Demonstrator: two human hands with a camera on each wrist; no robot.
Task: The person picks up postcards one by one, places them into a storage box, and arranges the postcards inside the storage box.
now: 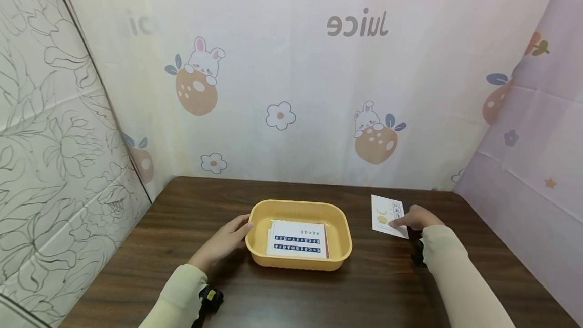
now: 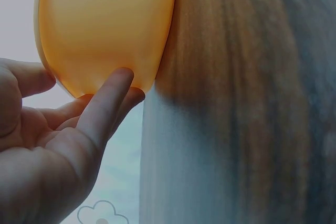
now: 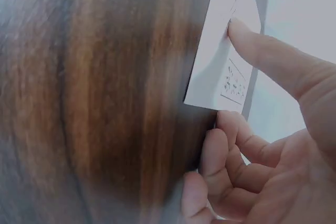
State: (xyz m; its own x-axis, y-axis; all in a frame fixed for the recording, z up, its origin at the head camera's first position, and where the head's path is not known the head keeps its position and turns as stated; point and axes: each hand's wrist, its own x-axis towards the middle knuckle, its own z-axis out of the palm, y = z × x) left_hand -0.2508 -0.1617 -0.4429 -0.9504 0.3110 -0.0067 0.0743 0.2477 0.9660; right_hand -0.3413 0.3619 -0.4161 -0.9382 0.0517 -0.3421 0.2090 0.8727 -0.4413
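A shallow yellow tray (image 1: 255, 211) stands on the dark wooden table (image 1: 182, 206), with a white printed card (image 1: 298, 239) lying flat inside it. My left hand (image 1: 239, 229) rests with straight fingers against the tray's left outer wall (image 2: 105, 24); in the left wrist view the fingertips (image 2: 118, 80) touch its rounded corner. To the right of the tray lies a second white card (image 1: 384, 211) with small printed marks. My right hand (image 1: 403, 222) pinches its near right corner: one digit presses on the card's face (image 3: 226, 51), and the curled fingers (image 3: 226, 129) sit at its edge.
Fabric walls close in the table: a flower-drawn sheet on the left, a rabbit-and-orange print at the back (image 1: 291, 90) and a pinkish sheet on the right (image 1: 537, 166). Bare tabletop shows in front of the tray and between the tray and the card.
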